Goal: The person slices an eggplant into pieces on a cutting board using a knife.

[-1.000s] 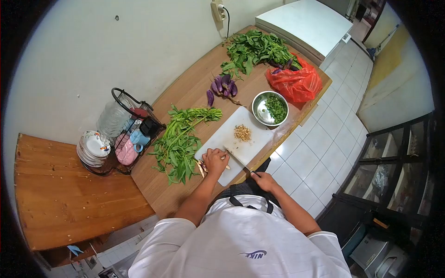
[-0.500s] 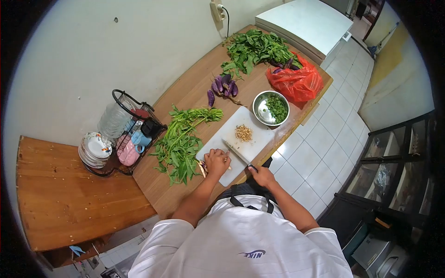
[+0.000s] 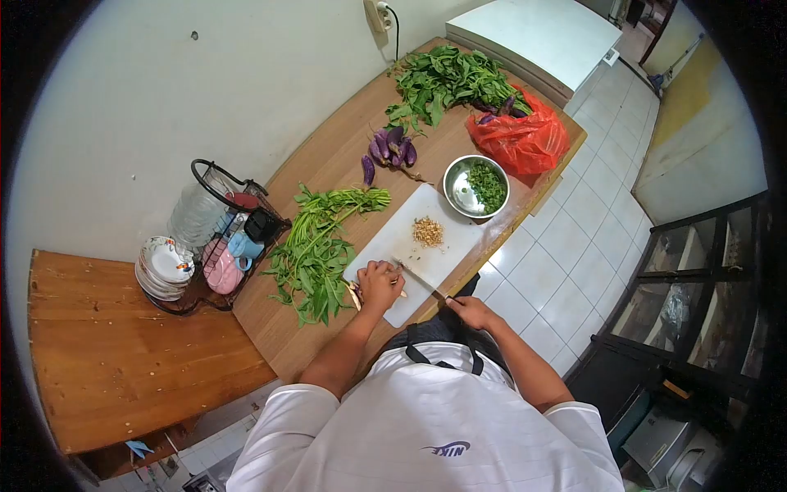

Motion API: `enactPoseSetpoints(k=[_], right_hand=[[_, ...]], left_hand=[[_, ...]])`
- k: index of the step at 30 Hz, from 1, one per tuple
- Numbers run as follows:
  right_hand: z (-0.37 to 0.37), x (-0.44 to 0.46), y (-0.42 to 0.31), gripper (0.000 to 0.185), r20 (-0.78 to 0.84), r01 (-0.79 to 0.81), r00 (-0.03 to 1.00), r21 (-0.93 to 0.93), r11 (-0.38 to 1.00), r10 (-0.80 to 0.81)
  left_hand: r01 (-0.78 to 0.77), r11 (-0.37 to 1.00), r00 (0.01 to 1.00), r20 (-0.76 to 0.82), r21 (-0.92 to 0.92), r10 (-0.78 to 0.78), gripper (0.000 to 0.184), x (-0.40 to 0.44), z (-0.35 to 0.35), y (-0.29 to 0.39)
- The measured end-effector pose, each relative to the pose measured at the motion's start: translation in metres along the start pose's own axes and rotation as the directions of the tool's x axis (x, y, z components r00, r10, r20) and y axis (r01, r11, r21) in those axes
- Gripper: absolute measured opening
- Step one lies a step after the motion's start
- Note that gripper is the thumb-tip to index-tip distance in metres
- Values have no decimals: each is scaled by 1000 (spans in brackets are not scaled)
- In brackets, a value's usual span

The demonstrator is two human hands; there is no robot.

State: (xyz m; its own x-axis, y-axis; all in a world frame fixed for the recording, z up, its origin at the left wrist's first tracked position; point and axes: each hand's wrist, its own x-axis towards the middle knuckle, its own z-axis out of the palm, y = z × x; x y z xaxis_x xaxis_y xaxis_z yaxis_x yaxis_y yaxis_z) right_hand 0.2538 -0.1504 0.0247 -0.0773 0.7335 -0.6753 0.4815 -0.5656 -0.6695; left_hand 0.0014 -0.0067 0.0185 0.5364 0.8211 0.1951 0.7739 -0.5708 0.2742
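Observation:
My left hand [image 3: 380, 285] presses down on the lower left part of a white cutting board [image 3: 457, 243], its fingers closed round pale, slender pieces [image 3: 354, 297] whose ends stick out. In my right hand [image 3: 470, 312] is the handle of a knife [image 3: 422, 280]; the blade lies across the board and its tip is close to my left fingers. Chopped light-brown bits [image 3: 427, 232] form a small pile further up the board. Beside the board's upper end stands a metal bowl [image 3: 464, 198] with chopped greens [image 3: 488, 186]. Leafy stems [image 3: 316, 254] lie left of the board.
Purple eggplants [image 3: 392, 148] lie behind the board. More leafy greens [image 3: 447, 82] and a red plastic bag [image 3: 525, 139] are at the table's far end. A black rack [image 3: 275, 220] with cups and plates [image 3: 168, 261] stands at the left.
The knife has shifted slightly on the board and its blade angle has changed between frames, with my right hand moving a little. My left hand keeps its place on the pale pieces.

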Motion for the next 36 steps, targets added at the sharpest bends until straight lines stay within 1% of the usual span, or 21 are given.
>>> enactPoseSetpoints(k=[2,4,7,8,9,11,12,14,16,18,21,22,23,25,26,27,28,30,31,34,36], right_hand=[[-5,1,-6,61,8,0,1000,-28,1000,1],[-4,3,-16,62,-121,15,992,-204,979,-41],[-4,-6,-36,62,-217,24,973,-231,973,-75],[-3,-2,-33,62,-215,31,973,-235,972,-83],[-3,0,-30,61,-233,11,971,-208,978,-60],[1,0,-21,59,-247,-8,968,-177,984,-36],[-1,-9,-23,60,-239,-2,970,-157,988,-35],[-7,-20,-20,61,-244,3,969,-139,990,-37],[-6,-28,-12,63,-230,-23,973,-94,995,1],[-7,-33,-5,63,-229,-21,973,-108,994,-4],[-5,-34,4,63,-249,-49,968,-115,992,19],[-5,-34,4,62,-215,-48,977,-129,990,20],[-2,-35,5,61,-178,-45,984,-141,989,20],[2,-42,-3,62,-172,-9,985,-145,989,-16],[2,-44,-9,63,-164,22,985,-165,986,-49],[1,-42,-14,66,-112,-2,993,-204,979,-21],[2,-42,-17,66,-141,11,989,-181,983,-37],[6,-34,-16,67,-189,17,981,-134,991,-43],[6,-23,-9,67,-223,8,974,-119,993,-34],[4,-6,3,66,-296,-40,955,-85,996,13],[-3,-7,7,65,-328,-71,944,-103,992,34]], left_hand=[[0,1000,1000,4,-5,0,18,-1,2,-2],[-10,1000,1000,0,2,10,17,0,0,-1],[0,1000,1000,-8,2,0,16,2,-2,2],[16,1000,1000,-2,-13,-16,17,3,-2,2],[20,1000,1000,-8,-7,-20,17,4,-1,1],[144,986,989,30,-86,-142,16,5,0,0],[142,986,990,31,-85,-140,16,6,0,0],[377,906,926,112,-193,-361,15,14,2,3],[389,904,920,117,-177,-373,13,25,0,5],[415,895,908,132,-166,-397,11,33,-5,6],[398,905,918,76,-150,-390,15,42,-18,6],[420,894,907,78,-158,-413,22,40,-25,9],[408,901,913,79,-148,-400,22,37,-34,11],[456,882,890,87,-120,-448,25,25,-46,10],[455,886,891,34,-94,-453,27,12,-34,-1],[455,882,889,21,-123,-457,26,1,-37,-1],[477,875,879,63,-85,-473,26,-9,-35,-5],[501,858,866,74,-112,-495,23,-32,-25,-14],[547,832,834,144,-91,-532,20,-40,-23,-16],[532,842,842,152,-87,-517,18,-45,-33,1],[553,823,833,128,-134,-539,18,-41,-38,11]])
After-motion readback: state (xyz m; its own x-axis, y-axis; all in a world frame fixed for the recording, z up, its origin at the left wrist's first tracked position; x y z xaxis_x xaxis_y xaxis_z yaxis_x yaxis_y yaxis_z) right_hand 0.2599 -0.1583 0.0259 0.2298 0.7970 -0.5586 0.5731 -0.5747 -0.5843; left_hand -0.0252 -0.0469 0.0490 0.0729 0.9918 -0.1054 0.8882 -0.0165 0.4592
